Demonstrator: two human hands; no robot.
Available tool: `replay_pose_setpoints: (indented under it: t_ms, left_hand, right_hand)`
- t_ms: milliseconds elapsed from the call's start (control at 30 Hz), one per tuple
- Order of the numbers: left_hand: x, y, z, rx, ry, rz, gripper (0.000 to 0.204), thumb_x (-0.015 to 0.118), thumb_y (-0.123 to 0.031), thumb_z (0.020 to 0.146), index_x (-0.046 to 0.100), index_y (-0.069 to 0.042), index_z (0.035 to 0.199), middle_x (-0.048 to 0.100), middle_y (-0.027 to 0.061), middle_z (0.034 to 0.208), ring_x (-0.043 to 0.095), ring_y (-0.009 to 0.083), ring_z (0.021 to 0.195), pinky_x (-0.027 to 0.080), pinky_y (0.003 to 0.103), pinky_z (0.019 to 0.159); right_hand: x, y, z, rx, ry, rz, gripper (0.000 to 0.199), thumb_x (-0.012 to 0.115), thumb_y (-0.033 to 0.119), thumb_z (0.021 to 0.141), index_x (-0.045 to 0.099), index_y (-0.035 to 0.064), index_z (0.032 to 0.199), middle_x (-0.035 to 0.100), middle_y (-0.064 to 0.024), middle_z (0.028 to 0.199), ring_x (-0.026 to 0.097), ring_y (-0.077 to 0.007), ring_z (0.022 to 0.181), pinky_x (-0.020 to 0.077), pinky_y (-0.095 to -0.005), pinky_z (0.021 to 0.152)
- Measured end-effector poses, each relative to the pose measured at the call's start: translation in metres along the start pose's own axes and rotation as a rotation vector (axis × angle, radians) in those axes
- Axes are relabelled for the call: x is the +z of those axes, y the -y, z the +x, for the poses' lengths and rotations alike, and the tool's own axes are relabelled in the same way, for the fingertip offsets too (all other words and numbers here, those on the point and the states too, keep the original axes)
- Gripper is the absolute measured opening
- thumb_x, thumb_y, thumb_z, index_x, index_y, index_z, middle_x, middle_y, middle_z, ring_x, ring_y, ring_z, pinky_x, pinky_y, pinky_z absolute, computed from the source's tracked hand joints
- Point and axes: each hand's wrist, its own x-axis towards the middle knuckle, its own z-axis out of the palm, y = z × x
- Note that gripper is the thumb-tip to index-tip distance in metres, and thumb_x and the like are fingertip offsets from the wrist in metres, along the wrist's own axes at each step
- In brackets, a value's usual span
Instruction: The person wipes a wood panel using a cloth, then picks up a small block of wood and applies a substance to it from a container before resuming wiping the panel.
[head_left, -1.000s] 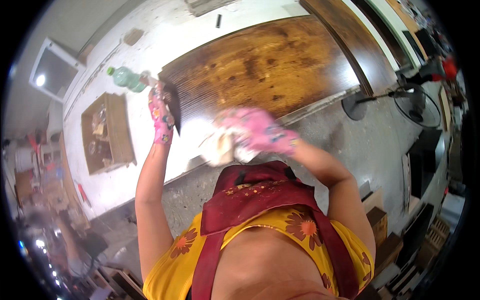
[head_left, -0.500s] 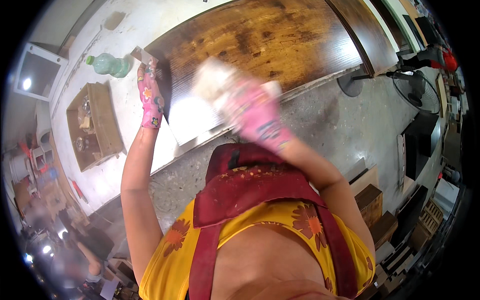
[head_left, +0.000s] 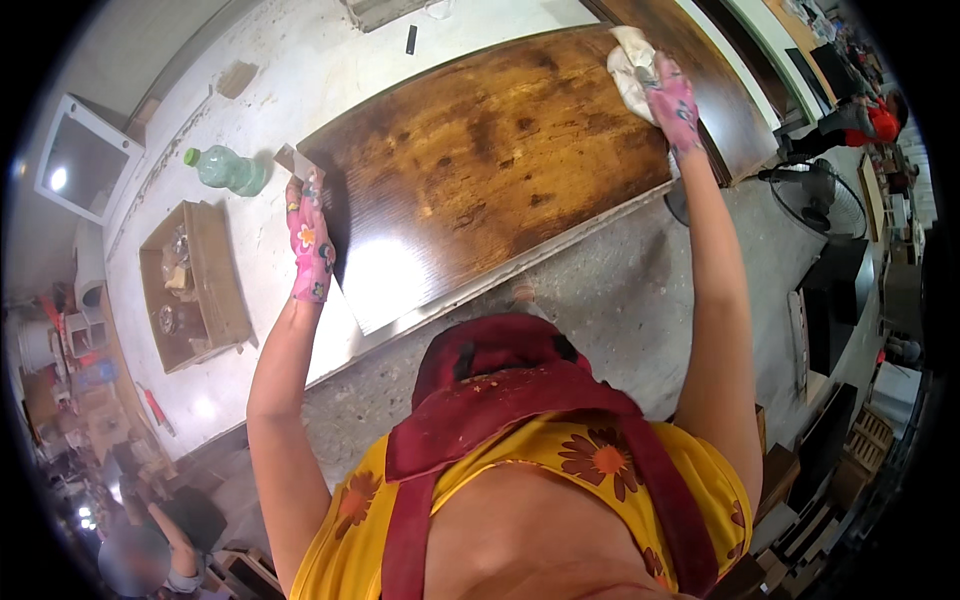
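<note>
A glossy brown wood-grain panel (head_left: pixel 470 170) lies on the white worktable (head_left: pixel 215 290). At its far right end my right hand (head_left: pixel 676 103), in a pink patterned glove, presses a crumpled off-white cloth (head_left: pixel 631 72) onto the surface. My left hand (head_left: pixel 311 240), gloved alike, is beside the panel's left edge. Its fingers are closed around a small flat greyish-beige piece (head_left: pixel 291 160) that sticks out past the fingertips; its exact kind does not show.
A green-capped bottle (head_left: pixel 228 170) and an open cardboard box (head_left: pixel 225 310) of small items stand left of my left hand. A second dark panel (head_left: pixel 735 110) adjoins the right end. Beyond the table are a fan (head_left: pixel 818 198) and a person in red (head_left: pixel 882 120).
My right hand has swept the cloth from the panel's near left part to its far right end, and the arm is now stretched out. My left hand stays by the left edge.
</note>
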Motion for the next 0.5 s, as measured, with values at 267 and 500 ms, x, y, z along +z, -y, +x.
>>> replay_pose_setpoints:
  t_ms: [267,500]
  left_hand:
    - [-0.022,0.028,0.007,0.277,0.083,0.287,0.05,0.038,-0.032,0.099,0.042,0.0,0.137,0.03,0.0178,0.144,0.031,0.0261,0.134,0.021,0.034,0.112]
    - [-0.029,0.021,0.011,0.139,-0.121,0.327,0.05,0.035,-0.034,0.1,0.044,-0.002,0.137,0.041,0.0144,0.135,0.042,0.0256,0.123,0.031,0.032,0.104]
  right_hand:
    - [0.062,0.118,0.012,-0.437,-0.23,-0.28,0.074,0.03,0.069,0.088,0.046,0.0135,0.135,0.042,-0.0117,0.14,0.036,-0.0271,0.131,0.0279,-0.0465,0.108]
    - [-0.018,0.27,-0.203,-1.108,0.037,0.578,0.046,0.06,0.028,0.075,0.057,0.0131,0.118,0.054,-0.006,0.128,0.046,-0.0228,0.124,0.0362,-0.0427,0.104]
